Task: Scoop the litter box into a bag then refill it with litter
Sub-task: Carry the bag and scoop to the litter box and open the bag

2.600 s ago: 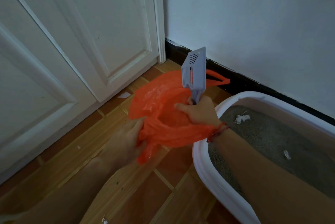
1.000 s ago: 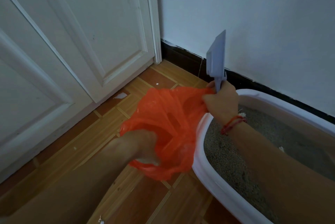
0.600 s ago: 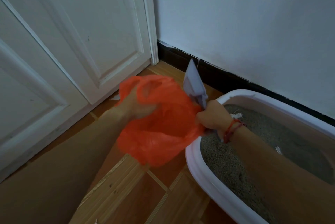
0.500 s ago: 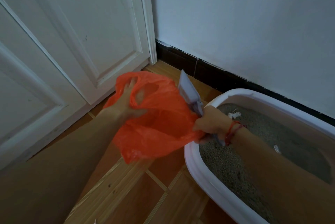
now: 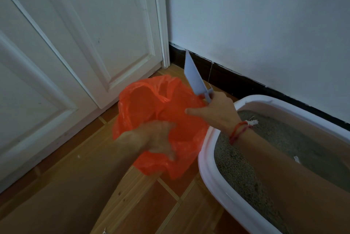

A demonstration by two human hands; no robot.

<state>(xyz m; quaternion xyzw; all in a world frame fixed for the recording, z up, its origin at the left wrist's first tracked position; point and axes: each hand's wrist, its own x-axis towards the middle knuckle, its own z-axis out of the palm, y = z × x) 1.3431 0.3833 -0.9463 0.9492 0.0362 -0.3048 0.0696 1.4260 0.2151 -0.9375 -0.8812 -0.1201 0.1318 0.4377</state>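
Note:
An orange plastic bag (image 5: 151, 105) hangs open above the wooden floor, just left of the white litter box (image 5: 206, 169). My left hand (image 5: 159, 137) grips the bag's near edge. My right hand (image 5: 216, 112) holds the handle of a grey litter scoop (image 5: 193, 76), whose blade points up and away over the bag's far right rim; its thumb sticks out over the bag. Grey litter (image 5: 238, 165) fills the box, with small white scraps on it. A red string bracelet circles my right wrist.
A white panelled door (image 5: 79, 48) fills the left side, close behind the bag. A white wall with a dark baseboard (image 5: 246, 84) runs behind the litter box. Wooden floor (image 5: 147, 201) lies in front, with small white crumbs on it.
My left hand moved from the bag's far left rim down to its near edge, spreading the mouth wider. My right hand lifted off the box rim and the scoop swung more upright.

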